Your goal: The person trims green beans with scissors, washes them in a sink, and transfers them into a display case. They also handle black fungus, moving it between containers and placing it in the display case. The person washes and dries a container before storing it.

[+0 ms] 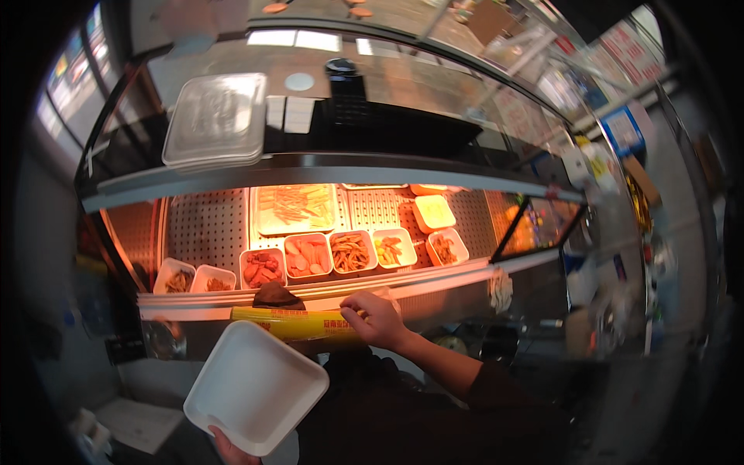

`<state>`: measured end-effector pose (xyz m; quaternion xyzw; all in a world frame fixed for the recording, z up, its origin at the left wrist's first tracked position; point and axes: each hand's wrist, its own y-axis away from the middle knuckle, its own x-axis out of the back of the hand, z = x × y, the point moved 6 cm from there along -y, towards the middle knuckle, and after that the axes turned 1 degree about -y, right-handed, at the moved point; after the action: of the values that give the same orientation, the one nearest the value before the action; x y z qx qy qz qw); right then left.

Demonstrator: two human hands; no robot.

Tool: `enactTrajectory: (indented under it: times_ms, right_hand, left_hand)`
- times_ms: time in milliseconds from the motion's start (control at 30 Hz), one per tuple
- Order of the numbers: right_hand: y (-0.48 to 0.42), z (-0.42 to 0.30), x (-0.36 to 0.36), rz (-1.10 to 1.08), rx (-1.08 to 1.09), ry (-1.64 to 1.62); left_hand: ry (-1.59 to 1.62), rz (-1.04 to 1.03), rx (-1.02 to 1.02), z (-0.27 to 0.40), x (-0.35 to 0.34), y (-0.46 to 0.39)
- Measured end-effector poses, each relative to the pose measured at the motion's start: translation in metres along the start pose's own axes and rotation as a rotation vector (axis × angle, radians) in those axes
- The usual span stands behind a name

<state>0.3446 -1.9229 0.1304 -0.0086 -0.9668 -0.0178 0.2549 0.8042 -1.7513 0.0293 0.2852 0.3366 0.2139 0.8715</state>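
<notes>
My left hand (232,449) holds a white square plastic tray (256,386) by its lower edge, tilted so its bare inside faces me. A yellow roll of plastic film (290,321) with red print lies along the front ledge, just beyond the tray's upper corner. At the roll's right part, my right hand (375,319) has its fingers curled, with thumb and forefinger pinched on the film; the exact grip is partly hidden. Some clear plastic (388,296) shows behind that hand. A dark brown item (279,297) rests behind the roll.
Behind the ledge, a warmly lit display case (197,224) with a perforated floor holds several white tubs of food (351,251) and a larger food tray (295,208). Stacked clear lids (216,119) and a black handheld device (347,93) lie on its glass top. Shelves with goods (625,131) stand right.
</notes>
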Motion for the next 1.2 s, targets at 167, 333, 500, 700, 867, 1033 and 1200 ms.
enactTrajectory:
  times_ms: [167,333,500,700,867,1033,1200]
  right_hand:
    - [0.119,0.022,-0.003,0.078,-0.399,-0.399]
    - [0.210,0.042,-0.025,0.187,-0.485,-0.605]
    - [0.252,0.073,-0.032,0.261,-0.507,-0.497]
    - [0.214,0.101,0.005,0.253,-0.291,0.366]
    - [0.148,0.183,0.019,0.351,-0.145,0.598]
    - [0.130,0.235,0.024,0.193,-0.164,0.636]
    - [0.211,0.261,0.052,0.385,-0.097,0.225]
  left_hand:
    - [-0.193,-0.377,0.021,0.010,-0.064,-0.035]
    - [-0.263,-0.497,0.111,-0.037,-0.097,-0.039]
    - [-0.304,-0.498,0.144,-0.059,-0.085,-0.025]
    - [-0.250,-0.315,0.070,-0.020,-0.050,-0.009]
    - [-0.168,-0.272,0.077,-0.024,-0.066,0.019]
    - [-0.248,-0.342,0.053,-0.068,-0.121,0.055]
    - [-0.266,-0.404,0.072,-0.128,-0.183,0.086]
